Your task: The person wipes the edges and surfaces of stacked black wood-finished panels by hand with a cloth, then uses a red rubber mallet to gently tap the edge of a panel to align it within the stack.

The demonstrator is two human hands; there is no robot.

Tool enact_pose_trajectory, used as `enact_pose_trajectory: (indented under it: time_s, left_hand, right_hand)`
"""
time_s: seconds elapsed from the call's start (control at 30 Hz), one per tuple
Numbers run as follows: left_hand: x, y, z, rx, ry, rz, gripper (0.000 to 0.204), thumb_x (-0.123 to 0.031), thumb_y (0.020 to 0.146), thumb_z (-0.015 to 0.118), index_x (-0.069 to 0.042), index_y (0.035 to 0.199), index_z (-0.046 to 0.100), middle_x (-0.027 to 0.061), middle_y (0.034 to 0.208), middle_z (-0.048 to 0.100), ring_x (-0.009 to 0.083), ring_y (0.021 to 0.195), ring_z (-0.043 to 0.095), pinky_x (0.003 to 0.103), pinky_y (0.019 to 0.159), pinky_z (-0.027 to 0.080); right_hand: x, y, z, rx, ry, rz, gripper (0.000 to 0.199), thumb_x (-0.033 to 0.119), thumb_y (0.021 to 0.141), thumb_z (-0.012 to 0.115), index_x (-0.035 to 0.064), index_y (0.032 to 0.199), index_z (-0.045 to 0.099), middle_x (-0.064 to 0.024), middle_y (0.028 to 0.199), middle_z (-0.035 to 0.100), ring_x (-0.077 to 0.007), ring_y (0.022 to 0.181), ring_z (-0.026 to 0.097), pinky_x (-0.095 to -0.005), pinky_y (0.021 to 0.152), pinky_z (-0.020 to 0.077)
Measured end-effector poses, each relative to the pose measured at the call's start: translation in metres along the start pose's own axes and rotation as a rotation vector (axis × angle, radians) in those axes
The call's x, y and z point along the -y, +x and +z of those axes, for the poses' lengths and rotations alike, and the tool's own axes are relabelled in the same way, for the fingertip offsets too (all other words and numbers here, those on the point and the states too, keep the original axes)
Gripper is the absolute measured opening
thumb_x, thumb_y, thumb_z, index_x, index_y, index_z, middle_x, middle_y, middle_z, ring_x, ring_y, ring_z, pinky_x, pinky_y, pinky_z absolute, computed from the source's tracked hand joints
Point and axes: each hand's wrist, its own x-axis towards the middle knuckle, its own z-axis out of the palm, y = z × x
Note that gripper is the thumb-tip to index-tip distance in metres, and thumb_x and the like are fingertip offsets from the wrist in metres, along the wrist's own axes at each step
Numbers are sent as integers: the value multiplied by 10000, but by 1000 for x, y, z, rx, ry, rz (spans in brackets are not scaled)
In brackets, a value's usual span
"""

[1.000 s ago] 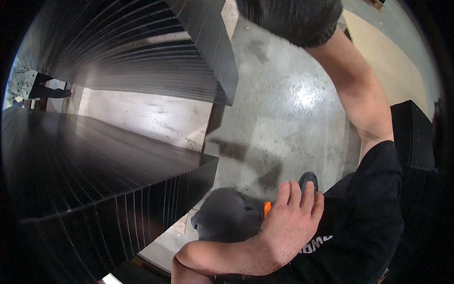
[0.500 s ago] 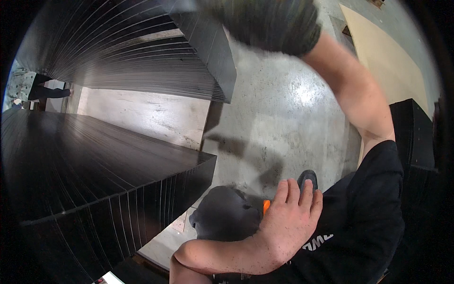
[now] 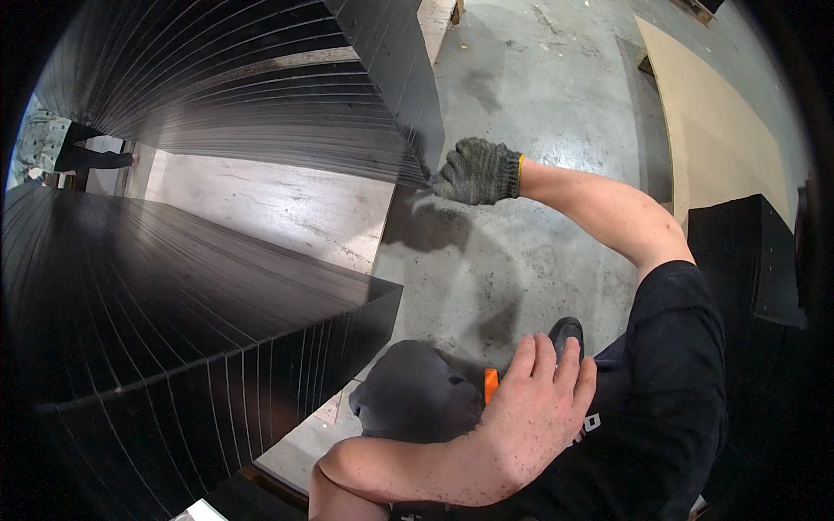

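My right hand (image 3: 478, 174) wears a dark grey-green knitted glove with a yellow cuff edge. Its fingers are curled at the lower near corner of a stack of thin black panels (image 3: 391, 78), closed on a panel edge there; the fingertips are partly hidden. My left hand (image 3: 543, 412) is bare and speckled with dark bits. It lies across the front of my black shirt (image 3: 669, 382), fingers stretched out, holding nothing. Beside it an orange object (image 3: 491, 382) shows in part, its kind unclear.
A second stack of black panels (image 3: 217, 313) stands at the near left. Between the stacks lies a pale board (image 3: 278, 204). A beige sheet (image 3: 717, 122) and a black stack (image 3: 734, 252) are at the right. Someone's dark-clothed leg (image 3: 95, 159) shows at far left.
My gloved right hand, blurred at the top before, has come down toward me to the stack's lower corner. My left hand has stayed almost in place.
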Motion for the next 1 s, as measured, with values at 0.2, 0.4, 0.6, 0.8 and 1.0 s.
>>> enact_pose_trajectory:
  time_s: [0.2, 0.4, 0.6, 0.8, 1.0]
  left_hand:
    - [-3, -1, -1, -2, -6, -8, 496, -197, 937, 527, -5, 1392, 482, 219, 1400, 505, 411, 1209, 516, 499, 1065, 359]
    - [4, -1, -2, -30, 9, -42, 495, -196, 926, 540, -7, 1382, 493, 218, 1373, 524, 408, 1197, 521, 495, 1056, 373]
    - [-2, -1, 0, -56, -21, -31, 473, -198, 943, 515, -5, 1375, 501, 222, 1377, 522, 401, 1198, 529, 499, 1066, 368]
    - [0, 1, 0, -38, -18, -20, 470, -226, 958, 495, -9, 1375, 501, 216, 1385, 518, 396, 1191, 535, 490, 1062, 367]
    - [-3, 1, 2, -32, -74, -51, 471, -224, 955, 496, -8, 1374, 498, 209, 1391, 515, 398, 1200, 531, 488, 1065, 360]
  right_hand:
    - [-29, 16, -78, -581, -14, -111, 317, 122, 900, 587, 70, 1211, 618, -84, 989, 634, -175, 798, 642, -301, 657, 540]
    - [-9, 9, -100, -601, -580, -141, 336, 235, 842, 662, 188, 1174, 661, -54, 990, 666, -215, 860, 636, -401, 718, 531]
    - [7, -15, 22, 10, -181, -124, 133, 222, 790, 590, 114, 868, 582, -44, 661, 567, -246, 613, 602, -402, 533, 467]
    - [-4, -3, 19, -3, -131, -82, 104, 204, 823, 580, 102, 840, 587, -60, 608, 550, -266, 583, 601, -412, 514, 471]
    - [-19, 13, -84, -482, -840, -168, 335, 201, 928, 540, 83, 1235, 606, -127, 1069, 663, -235, 943, 659, -417, 754, 552]
